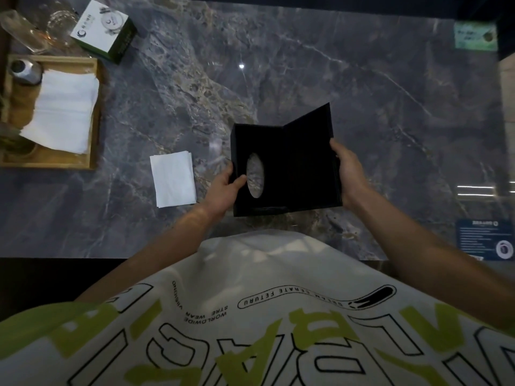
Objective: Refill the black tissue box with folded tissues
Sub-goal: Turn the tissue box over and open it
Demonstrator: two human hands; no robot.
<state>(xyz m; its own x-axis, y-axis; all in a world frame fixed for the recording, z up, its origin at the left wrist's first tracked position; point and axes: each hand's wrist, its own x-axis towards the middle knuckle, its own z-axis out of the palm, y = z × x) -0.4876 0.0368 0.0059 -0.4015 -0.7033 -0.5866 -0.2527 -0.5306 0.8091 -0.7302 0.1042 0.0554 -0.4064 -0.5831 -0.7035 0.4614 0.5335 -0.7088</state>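
Just right of centre, the black tissue box (pixel 295 168) is held open above the marble table (pixel 348 79), its oval slot in the left panel. The left hand (pixel 223 188) pinches the box's left edge, thumb inside, and the right hand (pixel 349 174) curls round its right edge. Folded tissues (pixel 173 179) lie just left of the box, apart from it. Bare marble spreads across the upper middle and right, and a wooden tray (pixel 47 163) sits at the left edge.

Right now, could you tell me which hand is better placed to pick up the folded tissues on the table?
Probably the left hand: the folded tissues lie just beside it, while the right hand grips the black tissue box on its far side.
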